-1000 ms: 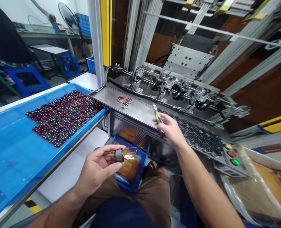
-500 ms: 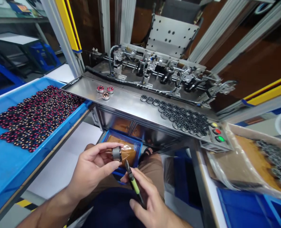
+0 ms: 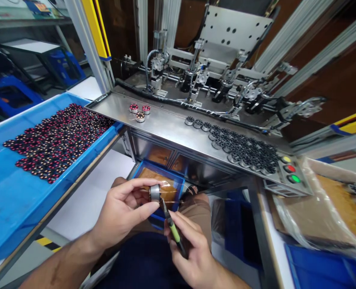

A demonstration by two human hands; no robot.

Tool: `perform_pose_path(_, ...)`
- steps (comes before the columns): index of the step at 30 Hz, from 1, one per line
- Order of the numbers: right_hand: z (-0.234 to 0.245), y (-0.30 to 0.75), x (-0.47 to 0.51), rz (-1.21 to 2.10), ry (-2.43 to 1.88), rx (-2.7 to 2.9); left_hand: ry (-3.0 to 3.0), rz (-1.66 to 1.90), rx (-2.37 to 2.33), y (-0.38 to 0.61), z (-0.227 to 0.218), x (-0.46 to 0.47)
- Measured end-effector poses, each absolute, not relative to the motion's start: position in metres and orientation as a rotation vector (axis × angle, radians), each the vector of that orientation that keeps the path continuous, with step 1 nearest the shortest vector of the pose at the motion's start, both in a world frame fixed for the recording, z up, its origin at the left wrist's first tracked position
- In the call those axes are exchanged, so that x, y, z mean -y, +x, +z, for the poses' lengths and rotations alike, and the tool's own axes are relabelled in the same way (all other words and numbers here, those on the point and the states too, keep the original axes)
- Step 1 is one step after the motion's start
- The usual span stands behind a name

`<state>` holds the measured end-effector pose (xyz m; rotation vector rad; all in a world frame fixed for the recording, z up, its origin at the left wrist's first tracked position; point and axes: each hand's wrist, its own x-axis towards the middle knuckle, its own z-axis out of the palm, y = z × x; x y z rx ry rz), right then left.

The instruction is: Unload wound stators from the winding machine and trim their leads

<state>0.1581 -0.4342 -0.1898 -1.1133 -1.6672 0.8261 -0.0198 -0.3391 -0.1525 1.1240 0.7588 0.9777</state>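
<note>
Between the thumb and fingers of my left hand [image 3: 122, 210] is a motor stator [image 3: 155, 193], a grey ring with copper windings, held on its side. Fine wire ends stick out from its right face. My right hand [image 3: 193, 243] is closed around wire cutters [image 3: 174, 232] with black and light green handles. Their tip meets the stator's right edge, beside the wires; whether the jaws are closed on a wire I cannot tell. Both hands are above my lap, over a blue bin [image 3: 178, 188] holding a brown lining and clear plastic.
Several wound stators [image 3: 53, 140] fill part of a blue tray [image 3: 3, 200] at left. Three more [image 3: 140, 116] stand on the metal shelf [image 3: 168, 124], with several dark stator cores [image 3: 244, 148] further right. Behind is a machine [image 3: 202, 76]; buttons [image 3: 290, 168] and a plastic-lined box [image 3: 313, 216] are at right.
The wire cutters have moved up against the stator's edge from slightly below it. My left hand still holds the stator. The camera view has shifted, and several machine arms now stand higher.
</note>
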Motion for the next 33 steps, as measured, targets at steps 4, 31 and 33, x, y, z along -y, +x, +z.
perform_pose_path(4,-0.192,0.159,0.436,0.755,-1.134,1.662,1.15,0.999,-0.69,-0.021,-0.156,0.339)
perform_pose_path(31,-0.181,0.162,0.432,0.733,-1.19,1.708,1.557,1.155,-0.666,-0.029,-0.161,0.344)
perform_pose_path(33,-0.177,0.16,0.43,0.754,-1.149,1.697,1.591,1.157,-0.668,-0.028,-0.16,0.345)
